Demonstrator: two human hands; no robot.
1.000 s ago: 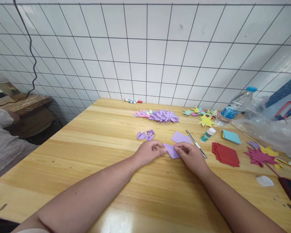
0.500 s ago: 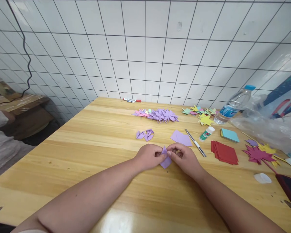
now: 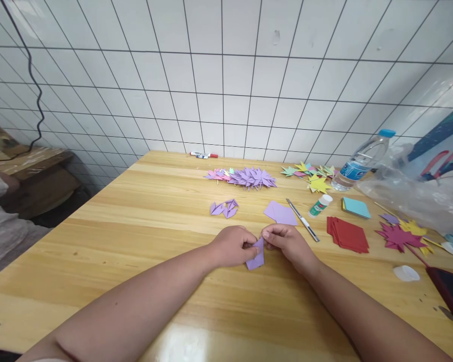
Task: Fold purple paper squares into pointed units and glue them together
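Note:
Between my hands, low over the wooden table (image 3: pixel 136 241), is a small folded piece of purple paper (image 3: pixel 255 259). My left hand (image 3: pixel 234 245) pinches it from the left, thumb on top. At its upper right corner, the thumb and forefinger of my right hand (image 3: pixel 283 239) are closed on the paper's tip. Just beyond lie several folded purple paper pieces (image 3: pixel 224 208) and flat purple sheets (image 3: pixel 281 213). A utility knife (image 3: pixel 303 220) rests beside the sheets.
Purple paper stars (image 3: pixel 252 177) and yellow ones (image 3: pixel 318 184) lie farther back. On the right are a glue stick (image 3: pixel 320 205), red paper (image 3: pixel 348 235), blue paper (image 3: pixel 356 207), a water bottle (image 3: pixel 362 161) and a magenta star (image 3: pixel 400 236). Markers (image 3: pixel 204 155) lie near the wall. A person's sleeve (image 3: pixel 7 216) shows at left.
The purple paper has turned and tilted between my fingers, its lower end shifting slightly left and down. My right fingers are now at its upper corner. The view has shifted a little.

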